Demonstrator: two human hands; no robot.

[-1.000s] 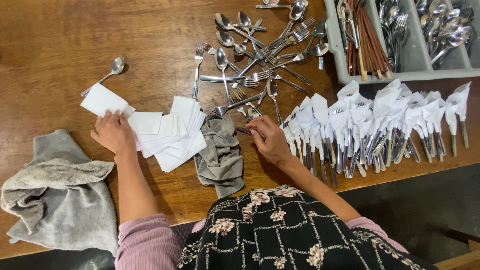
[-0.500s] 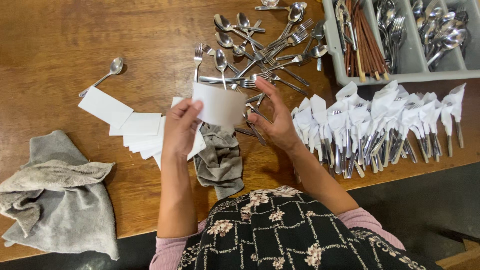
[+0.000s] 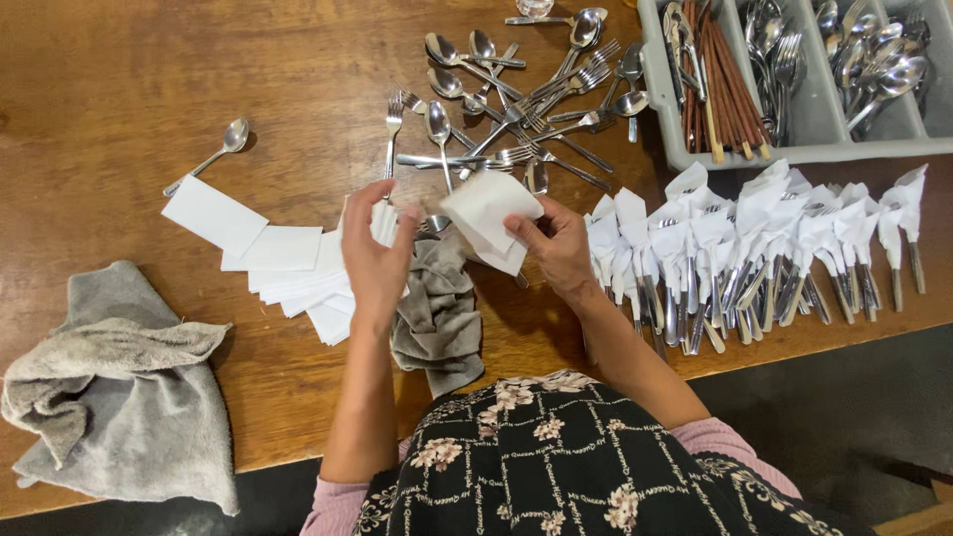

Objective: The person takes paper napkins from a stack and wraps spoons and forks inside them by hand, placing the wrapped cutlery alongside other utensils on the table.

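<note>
My right hand grips a white paper napkin folded around cutlery, above the table in front of me. Only a dark handle tip pokes out below the napkin. My left hand hovers just left of it with fingers spread, holding nothing, over a fanned stack of white napkins. Between my hands lies a crumpled grey cloth.
Loose forks and spoons lie scattered at the table's far middle, and a lone spoon to the left. A row of napkin-wrapped cutlery runs to the right. A grey divided tray holds cutlery and chopsticks. A grey towel lies near left.
My left hand picked a napkin off the stack and brought it to my right hand, which had lifted cutlery. The napkin is now folded around the cutlery in my right hand, and my left hand has let go.
</note>
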